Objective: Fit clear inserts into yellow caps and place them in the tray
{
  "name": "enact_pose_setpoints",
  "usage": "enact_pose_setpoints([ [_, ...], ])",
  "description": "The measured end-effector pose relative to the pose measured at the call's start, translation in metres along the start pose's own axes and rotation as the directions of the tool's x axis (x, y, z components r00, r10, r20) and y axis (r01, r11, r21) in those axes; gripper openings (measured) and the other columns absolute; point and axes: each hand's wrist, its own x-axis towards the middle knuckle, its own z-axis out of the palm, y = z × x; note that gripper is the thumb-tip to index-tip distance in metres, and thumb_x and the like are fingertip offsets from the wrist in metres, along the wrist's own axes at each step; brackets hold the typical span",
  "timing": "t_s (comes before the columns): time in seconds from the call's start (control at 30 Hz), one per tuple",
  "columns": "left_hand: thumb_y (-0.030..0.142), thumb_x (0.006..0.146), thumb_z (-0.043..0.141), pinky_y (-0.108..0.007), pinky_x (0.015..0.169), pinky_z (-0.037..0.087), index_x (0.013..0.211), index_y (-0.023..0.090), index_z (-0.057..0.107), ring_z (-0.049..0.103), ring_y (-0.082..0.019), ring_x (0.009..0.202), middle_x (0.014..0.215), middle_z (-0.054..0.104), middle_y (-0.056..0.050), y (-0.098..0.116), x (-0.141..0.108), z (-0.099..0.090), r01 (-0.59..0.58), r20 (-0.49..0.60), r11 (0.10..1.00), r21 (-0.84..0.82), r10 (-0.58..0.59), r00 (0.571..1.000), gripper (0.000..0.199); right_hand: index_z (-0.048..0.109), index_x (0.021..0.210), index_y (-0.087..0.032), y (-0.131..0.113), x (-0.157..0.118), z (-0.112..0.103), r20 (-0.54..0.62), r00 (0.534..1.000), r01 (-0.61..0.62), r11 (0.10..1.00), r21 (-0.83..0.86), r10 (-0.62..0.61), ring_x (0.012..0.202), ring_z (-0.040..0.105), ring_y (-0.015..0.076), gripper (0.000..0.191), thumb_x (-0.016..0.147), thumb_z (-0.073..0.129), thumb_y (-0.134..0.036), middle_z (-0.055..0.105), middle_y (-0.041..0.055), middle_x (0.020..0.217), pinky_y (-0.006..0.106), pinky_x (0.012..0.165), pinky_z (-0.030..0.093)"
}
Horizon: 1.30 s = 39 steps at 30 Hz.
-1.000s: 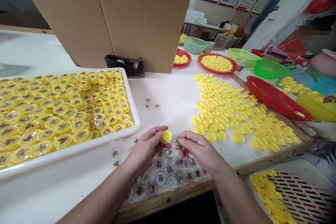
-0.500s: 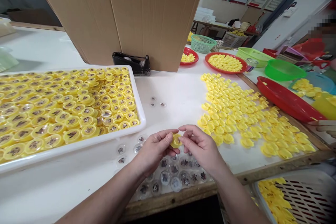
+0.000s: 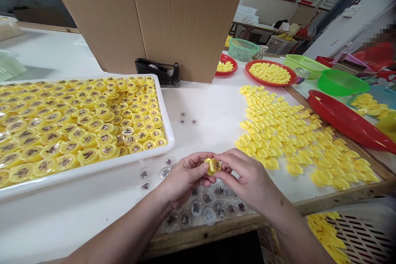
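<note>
A small round yellow plastic piece [image 3: 213, 166] with a dark printed picture sits between my two hands, above the table near its front edge. My left hand [image 3: 185, 176] pinches it from the left with thumb and fingers. From the right, my right hand [image 3: 247, 175] is closed on its other edge, the fingers partly hiding it. Below my hands lie several clear round discs [image 3: 196, 207] with printed pictures. A loose spread of plain yellow pieces [image 3: 278, 132] covers the table to the right.
A white tray [image 3: 169, 142] full of yellow pieces bearing pictures is on the left. Behind stand a black tape dispenser [image 3: 157, 73] and a large cardboard sheet [image 3: 179, 20]. Red plates [image 3: 272, 83], green baskets [image 3: 243, 49] and a wooden table edge [image 3: 340, 199] are on the right.
My right hand has come in closer around the yellow piece, which has turned and risen slightly on its side. My left hand keeps its pinch. The view has shifted a little.
</note>
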Motion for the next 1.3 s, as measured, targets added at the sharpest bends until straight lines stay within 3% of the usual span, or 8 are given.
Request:
enact_pose_setpoints([
  [0.17, 0.028, 0.074, 0.073, -0.024, 0.074, 0.050, 0.106, 0.016, 0.064, 0.063, -0.013, 0.082, 0.094, 0.068, -0.006, -0.001, 0.001, 0.001, -0.031, -0.040, 0.999, 0.022, 0.032, 0.999, 0.035, 0.060, 0.112, -0.022, -0.001, 0.000, 0.002, -0.015, 1.000, 0.001, 0.999, -0.037, -0.001, 0.077, 0.059, 0.0139, 0.033, 0.083, 0.056, -0.007, 0.058, 0.0032, 0.089, 0.026, 0.067, 0.048],
  [0.33, 0.027, 0.071, 0.076, -0.026, 0.076, 0.050, 0.104, 0.017, 0.066, 0.063, -0.015, 0.084, 0.095, 0.069, -0.006, -0.003, 0.001, 0.001, -0.086, -0.068, 0.993, 0.076, 0.091, 0.994, 0.036, 0.063, 0.104, -0.018, 0.000, -0.001, 0.002, -0.059, 0.997, -0.042, 0.999, 0.021, 0.043, 0.073, 0.061, 0.0132, 0.024, 0.081, 0.061, -0.012, 0.060, 0.0041, 0.089, 0.024, 0.064, 0.050],
  [0.57, 0.028, 0.066, 0.079, -0.028, 0.078, 0.050, 0.102, 0.019, 0.069, 0.063, -0.014, 0.083, 0.093, 0.071, -0.005, -0.002, 0.000, 0.004, -0.088, -0.118, 0.993, 0.080, 0.097, 0.988, 0.039, 0.062, 0.106, -0.020, 0.001, -0.003, 0.008, -0.113, 0.993, -0.021, 0.999, -0.033, 0.017, 0.077, 0.063, 0.0162, 0.025, 0.083, 0.059, -0.012, 0.064, 0.0048, 0.088, 0.027, 0.067, 0.051],
  [0.87, 0.035, 0.073, 0.073, -0.032, 0.081, 0.049, 0.110, 0.020, 0.067, 0.061, -0.018, 0.088, 0.099, 0.070, -0.005, -0.006, -0.004, 0.008, -0.160, -0.074, 0.933, 0.323, 0.194, 0.978, 0.040, 0.060, 0.104, -0.021, -0.005, -0.010, 0.008, -0.081, 0.997, 0.009, 0.991, -0.133, -0.020, 0.080, 0.061, 0.0183, 0.019, 0.088, 0.051, -0.014, 0.064, 0.0065, 0.089, 0.030, 0.068, 0.051],
  [1.1, 0.030, 0.075, 0.072, -0.030, 0.083, 0.049, 0.104, 0.018, 0.066, 0.062, -0.017, 0.092, 0.097, 0.070, -0.005, -0.007, -0.004, 0.009, -0.210, -0.036, 0.953, 0.218, 0.223, 0.974, 0.033, 0.060, 0.106, -0.019, -0.009, -0.008, 0.009, -0.127, 0.992, 0.003, 0.993, -0.122, -0.019, 0.079, 0.061, 0.0163, 0.021, 0.087, 0.054, -0.013, 0.063, 0.0051, 0.088, 0.028, 0.069, 0.049],
  [1.3, 0.029, 0.074, 0.072, -0.030, 0.084, 0.049, 0.105, 0.017, 0.065, 0.063, -0.017, 0.092, 0.095, 0.070, -0.005, -0.008, -0.007, 0.011, -0.224, -0.037, 0.955, 0.193, 0.235, 0.971, 0.033, 0.060, 0.103, -0.021, -0.011, -0.009, 0.006, -0.093, 0.996, -0.010, 0.988, -0.152, -0.004, 0.076, 0.060, 0.0175, 0.019, 0.087, 0.053, -0.014, 0.063, 0.0057, 0.086, 0.029, 0.066, 0.049],
])
